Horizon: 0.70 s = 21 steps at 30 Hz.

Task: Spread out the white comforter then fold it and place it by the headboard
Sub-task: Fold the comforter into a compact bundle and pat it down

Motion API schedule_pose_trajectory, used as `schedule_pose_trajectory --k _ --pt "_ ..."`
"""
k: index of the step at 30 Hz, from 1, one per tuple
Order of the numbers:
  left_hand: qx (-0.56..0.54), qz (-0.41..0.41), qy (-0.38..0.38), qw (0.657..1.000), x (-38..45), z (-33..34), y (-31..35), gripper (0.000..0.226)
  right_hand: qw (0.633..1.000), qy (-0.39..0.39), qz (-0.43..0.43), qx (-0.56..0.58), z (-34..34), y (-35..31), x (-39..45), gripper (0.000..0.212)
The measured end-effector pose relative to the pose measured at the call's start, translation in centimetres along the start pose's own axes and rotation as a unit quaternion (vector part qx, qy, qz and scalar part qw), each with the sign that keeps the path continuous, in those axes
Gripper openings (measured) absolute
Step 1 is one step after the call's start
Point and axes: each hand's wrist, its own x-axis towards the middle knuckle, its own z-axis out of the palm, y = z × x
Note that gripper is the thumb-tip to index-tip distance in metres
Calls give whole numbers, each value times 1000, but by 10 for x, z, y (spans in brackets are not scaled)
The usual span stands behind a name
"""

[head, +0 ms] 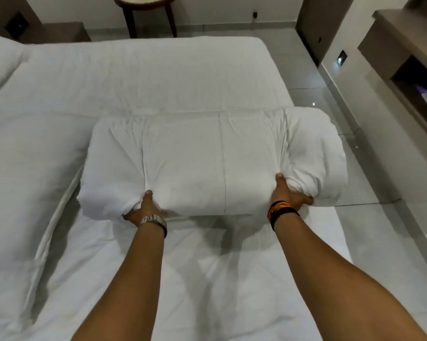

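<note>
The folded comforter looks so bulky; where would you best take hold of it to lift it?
Probably along the near edge of the comforter, from the person's side, one grip toward each end, as the left hand and right hand do: the long bundle would sag if held centrally.

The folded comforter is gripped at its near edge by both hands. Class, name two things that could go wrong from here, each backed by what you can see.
1. The folded comforter is gripped only along its near edge by the left hand and right hand; its far layers could slump open.
2. Its right end bulges past the bed's edge above the tiled floor and might sag down onto it.
</note>
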Motion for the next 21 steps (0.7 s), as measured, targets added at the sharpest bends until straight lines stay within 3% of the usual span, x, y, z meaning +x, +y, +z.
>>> schedule_pose_trajectory --k 4,7,12,14,16,18,19,21 --pt "-18 8 0 1000 -45 -49 5 54 999 -9 -39 15 -54 -16 -35 116" --pt "-26 26 -26 999 -90 -112 13 43 1000 2 -20 5 -121 -15 -69 117" --pt "-9 93 -44 995 -169 -201 18 80 997 -19 -69 16 -214 -37 -107 120" --pt "99 141 -48 984 -189 -211 30 99 992 -57 -106 -24 -228 -50 -116 120" --pt "245 184 -53 951 -202 -212 36 96 975 -110 -159 -109 -233 -64 -120 104" --pt "406 252 -43 877 -205 -209 35 94 912 -148 -260 -281 -230 -73 -120 74" --pt "482 289 -30 826 -200 -206 31 94 854 -144 -328 -376 -225 -74 -117 62" --pt "585 375 9 719 -182 -199 21 89 706 -94 -465 -525 -208 -68 -106 56"
